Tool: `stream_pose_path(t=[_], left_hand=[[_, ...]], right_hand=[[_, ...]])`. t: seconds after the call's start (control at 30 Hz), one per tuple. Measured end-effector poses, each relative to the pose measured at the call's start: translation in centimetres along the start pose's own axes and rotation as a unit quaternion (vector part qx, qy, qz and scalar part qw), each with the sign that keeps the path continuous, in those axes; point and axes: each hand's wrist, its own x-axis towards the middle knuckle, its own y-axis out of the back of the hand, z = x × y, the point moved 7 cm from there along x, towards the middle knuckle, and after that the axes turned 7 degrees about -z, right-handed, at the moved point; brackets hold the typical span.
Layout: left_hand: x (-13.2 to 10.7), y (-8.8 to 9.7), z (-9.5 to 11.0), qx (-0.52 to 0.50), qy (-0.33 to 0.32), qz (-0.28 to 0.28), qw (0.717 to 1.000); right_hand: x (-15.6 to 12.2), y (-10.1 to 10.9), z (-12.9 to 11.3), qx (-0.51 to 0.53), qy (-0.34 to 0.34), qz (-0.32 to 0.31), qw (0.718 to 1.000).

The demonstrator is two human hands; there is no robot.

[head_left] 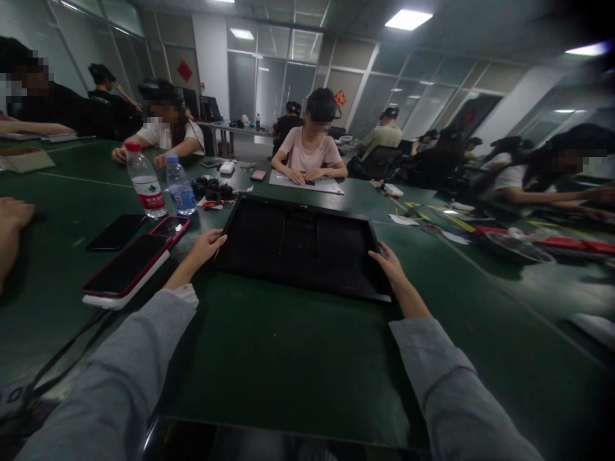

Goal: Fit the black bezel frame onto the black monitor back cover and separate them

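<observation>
A flat black monitor panel point(300, 246) lies back side up on the green table point(288, 358) in front of me. My left hand point(207, 245) grips its left edge, fingers curled round the rim. My right hand point(388, 261) holds the right edge, near the front corner, the same way. Both arms wear grey sleeves. The panel's back shows a recessed mount area in the middle.
Left of the panel lie three phones point(127, 264), one on a white power bank, with two water bottles point(147, 182) behind them. Small black parts point(211, 190) sit beyond. Other people sit around the table; another person's hand point(12, 221) rests at far left. Cables and tools point(504, 240) lie at right.
</observation>
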Motion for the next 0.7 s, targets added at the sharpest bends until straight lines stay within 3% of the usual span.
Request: stream_pose_path(t=[0.1, 0.27, 0.5, 0.7], left_hand=[[0.3, 0.0, -0.4, 0.001, 0.010, -0.002, 1.000], [0.4, 0.3, 0.0, 0.069, -0.006, 0.006, 0.998], [0.2, 0.2, 0.0, 0.072, 0.032, -0.013, 0.997], [-0.1, 0.2, 0.5, 0.064, 0.029, -0.012, 0.997]], right_hand=[[0.1, 0.7, 0.3, 0.009, -0.025, 0.032, 0.999], [0.2, 1.9, -0.7, 0.000, 0.056, 0.056, 0.997], [-0.4, 8.2, 1.5, -0.026, -0.002, 0.225, 0.974], [-2.5, 11.9, 1.0, -0.120, 0.062, 0.309, 0.941]])
